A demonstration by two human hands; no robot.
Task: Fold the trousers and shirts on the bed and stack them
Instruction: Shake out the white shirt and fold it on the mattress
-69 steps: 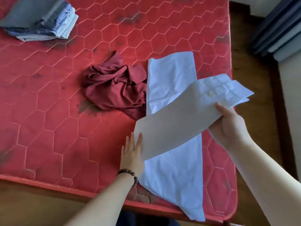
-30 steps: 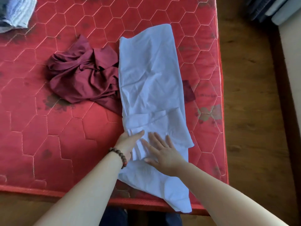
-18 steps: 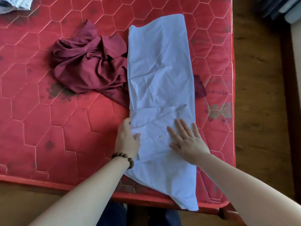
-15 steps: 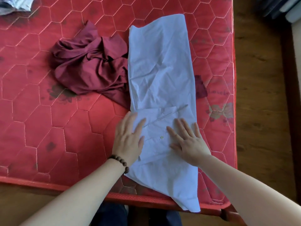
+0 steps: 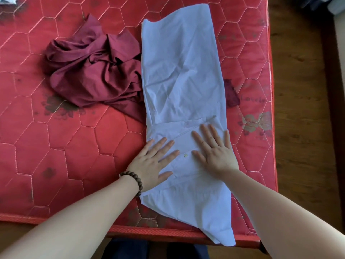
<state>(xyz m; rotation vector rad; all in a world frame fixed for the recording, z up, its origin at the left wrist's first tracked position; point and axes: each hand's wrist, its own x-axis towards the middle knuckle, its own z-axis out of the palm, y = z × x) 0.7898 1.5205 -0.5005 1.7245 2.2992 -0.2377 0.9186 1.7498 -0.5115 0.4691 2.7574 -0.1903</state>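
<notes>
A pale blue shirt point(image 5: 181, 75) lies folded into a long narrow strip on the red mattress point(image 5: 74, 146), its near corner hanging over the front edge. A sleeve is folded across its lower part, a small button showing. My left hand point(image 5: 155, 163), with a bead bracelet at the wrist, presses flat on the shirt's left edge. My right hand point(image 5: 214, 152) lies flat with spread fingers on the folded sleeve. Neither hand grips anything. A crumpled maroon garment point(image 5: 93, 70) lies just left of the shirt, partly under it.
A corner of the folded clothes stack point(image 5: 8, 0) shows at the top left. The mattress's right edge drops to a wooden floor point(image 5: 302, 109). Dark stains mark the mattress.
My right hand laid the sleeve across the shirt and let it go. Both hands now press flat on the fold, and the left hand's fingers have spread out.
</notes>
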